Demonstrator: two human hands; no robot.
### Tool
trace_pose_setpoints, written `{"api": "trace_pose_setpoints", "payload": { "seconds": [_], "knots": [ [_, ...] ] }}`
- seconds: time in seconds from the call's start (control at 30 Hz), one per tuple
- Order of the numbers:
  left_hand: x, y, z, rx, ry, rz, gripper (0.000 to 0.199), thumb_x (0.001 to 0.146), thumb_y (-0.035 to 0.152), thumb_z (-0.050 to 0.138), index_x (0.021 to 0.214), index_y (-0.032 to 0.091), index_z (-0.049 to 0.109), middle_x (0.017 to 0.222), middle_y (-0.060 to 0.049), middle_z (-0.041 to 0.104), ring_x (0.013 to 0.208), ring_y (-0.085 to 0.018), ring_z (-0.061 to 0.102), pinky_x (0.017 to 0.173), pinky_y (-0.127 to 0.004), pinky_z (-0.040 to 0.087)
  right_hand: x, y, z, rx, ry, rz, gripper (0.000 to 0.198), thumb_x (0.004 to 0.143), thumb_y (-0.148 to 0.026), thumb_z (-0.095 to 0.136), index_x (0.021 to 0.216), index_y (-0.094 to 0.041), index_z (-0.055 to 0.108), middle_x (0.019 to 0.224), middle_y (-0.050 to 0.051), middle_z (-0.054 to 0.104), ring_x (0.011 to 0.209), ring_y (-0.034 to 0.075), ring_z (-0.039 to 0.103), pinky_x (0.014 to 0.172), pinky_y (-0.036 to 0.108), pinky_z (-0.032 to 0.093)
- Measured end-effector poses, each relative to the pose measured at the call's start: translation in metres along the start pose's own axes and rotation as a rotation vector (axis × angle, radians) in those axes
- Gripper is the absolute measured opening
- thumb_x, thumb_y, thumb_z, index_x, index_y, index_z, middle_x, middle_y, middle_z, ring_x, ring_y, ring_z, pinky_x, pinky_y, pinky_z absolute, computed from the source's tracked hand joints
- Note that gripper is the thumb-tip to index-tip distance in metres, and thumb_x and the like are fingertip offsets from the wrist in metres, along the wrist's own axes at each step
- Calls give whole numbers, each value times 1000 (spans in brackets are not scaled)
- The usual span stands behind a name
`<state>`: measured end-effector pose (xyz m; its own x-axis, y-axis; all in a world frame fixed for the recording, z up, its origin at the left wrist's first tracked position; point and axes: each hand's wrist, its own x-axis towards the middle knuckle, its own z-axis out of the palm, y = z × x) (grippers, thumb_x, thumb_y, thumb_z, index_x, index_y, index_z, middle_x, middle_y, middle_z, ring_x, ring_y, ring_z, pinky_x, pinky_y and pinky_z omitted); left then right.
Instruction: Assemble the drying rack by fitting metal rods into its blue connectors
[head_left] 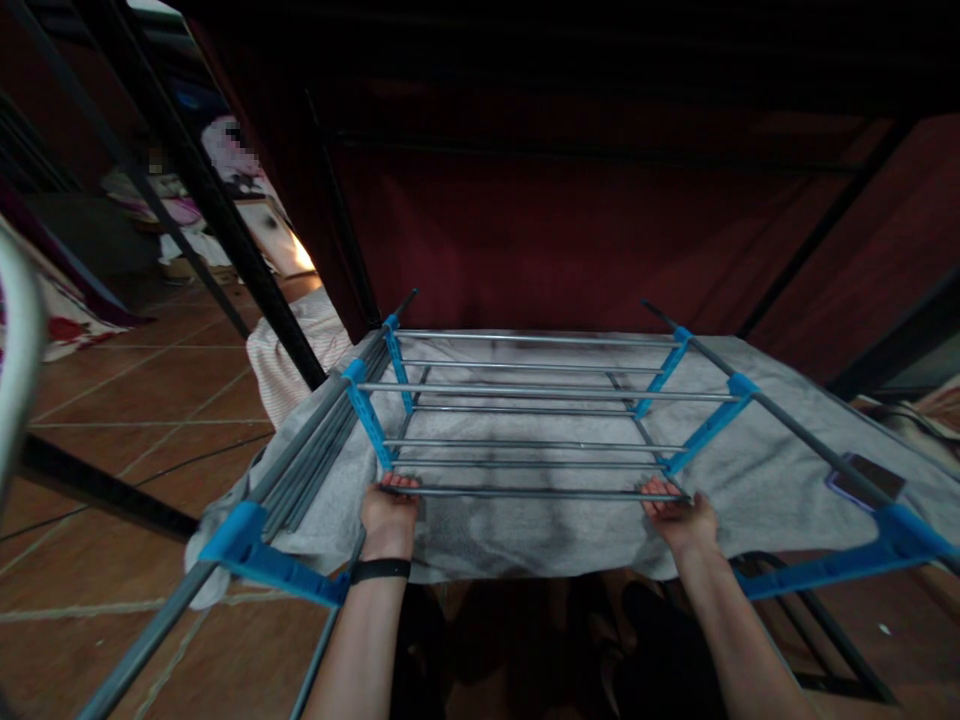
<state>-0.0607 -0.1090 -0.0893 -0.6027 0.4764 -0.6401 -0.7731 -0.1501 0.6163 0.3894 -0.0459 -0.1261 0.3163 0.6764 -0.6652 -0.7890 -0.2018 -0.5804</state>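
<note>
A blue-and-grey tubular rack [546, 392], apparently part-built, spreads over a grey cloth [495, 545], its near end reaching past the cloth's edge towards the person working on it. Two long side rails [300, 438] splay outward as they come forward, and dull grey crossbars span the far and middle sections in tiers. No crossbar is seen joining the nearest pair of blue brackets [367, 415], whose ribbed arms angle down and inward. At left, a bundle of grey tubes [322, 468] lies on the cloth along the rail.

The step in hand looks to be the placing of one more bar. The person's left hand [391, 503] and right hand [673, 510] are closed, fingers curled around opposite ends of a slim, straight grey bar [517, 493], held roughly level just in front of the middle brackets. Whether its ends are fixed cannot be told; the next move would seem to call for keeping both ends even and matched to their fittings. A phone [866, 480] rests on the cloth at right.
</note>
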Motion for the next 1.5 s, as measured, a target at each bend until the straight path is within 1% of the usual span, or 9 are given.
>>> {"api": "trace_pose_setpoints", "payload": {
  "seconds": [0.17, 0.33, 0.6, 0.87, 1.03, 1.13, 1.23, 1.37, 1.5],
  "knots": [
    [2, 4, 0, -36, -13, -7, 26, 87, 6, 28, 70, 20, 43, 53, 4, 41, 42, -10, 43, 53, -23, 44, 1, -2, 0, 22, 18, -16, 35, 96, -25, 23, 90, -21, 58, 84, 4, 66, 74, 15, 68, 63, 32, 59],
    [3, 6, -1, -63, -50, 0, 27, 89, 7, 27, 68, 20, 40, 54, 4, 41, 42, -10, 43, 54, -23, 44, 5, -3, -1, 31, 6, -13, 32, 93, -20, 26, 88, -21, 58, 80, 3, 65, 70, 15, 67, 62, 31, 59],
    [8, 7, -1, -80, -79, 31, 21, 88, 11, 37, 69, 20, 39, 54, 5, 38, 41, -9, 38, 47, -21, 37, 3, -1, 1, -8, 18, -39, 18, 87, -14, 40, 81, -23, 54, 73, -2, 61, 64, 13, 64, 62, 29, 57],
    [0, 8, 0, -159, -38, -2, 38, 99, 24, 15, 72, 21, 41, 55, 4, 35, 41, -10, 37, 45, -20, 35, -1, -1, 5, 18, -4, 17, 24, 89, -10, 35, 74, -21, 51, 75, 0, 65, 66, 11, 66, 62, 26, 58],
    [-4, 9, 3, -176, -45, -37, 32, 96, 16, 21, 71, 20, 40, 56, 4, 39, 43, -10, 40, 46, -21, 37, -1, 1, 3, 6, 41, -27, 29, 92, -21, 29, 81, -22, 56, 78, 2, 67, 67, 16, 68, 58, 32, 58],
    [-3, 12, 4, -183, -37, -41, 30, 93, 12, 24, 70, 20, 39, 59, 2, 45, 46, -10, 46, 49, -21, 42, 2, 1, 1, 1, 11, -41, 27, 89, -17, 31, 84, -22, 57, 75, 1, 66, 63, 14, 67, 59, 30, 58],
    [-1, 13, 5, -190, -44, -31, 27, 88, 6, 27, 68, 20, 37, 59, 2, 45, 47, -9, 46, 50, -20, 44, 4, -1, 1, 27, 15, -29, 25, 86, -12, 33, 82, -22, 55, 73, 0, 65, 63, 14, 67, 60, 29, 58],
    [1, 15, 4, -190, -56, -26, 23, 80, 1, 31, 67, 18, 37, 58, 3, 42, 44, -9, 43, 46, -18, 39, 5, -3, 1, 75, 38, -10, 26, 84, -10, 30, 79, -21, 54, 74, 2, 65, 65, 14, 68, 58, 30, 59],
    [0, 15, 5, -198, -50, -5, 23, 81, 0, 31, 68, 18, 37, 56, 4, 37, 40, -8, 37, 42, -17, 34, 3, 0, 2, 52, 12, -36, 25, 84, -8, 34, 80, -22, 55, 70, -1, 65, 61, 12, 66, 57, 28, 58]
  ]
}}
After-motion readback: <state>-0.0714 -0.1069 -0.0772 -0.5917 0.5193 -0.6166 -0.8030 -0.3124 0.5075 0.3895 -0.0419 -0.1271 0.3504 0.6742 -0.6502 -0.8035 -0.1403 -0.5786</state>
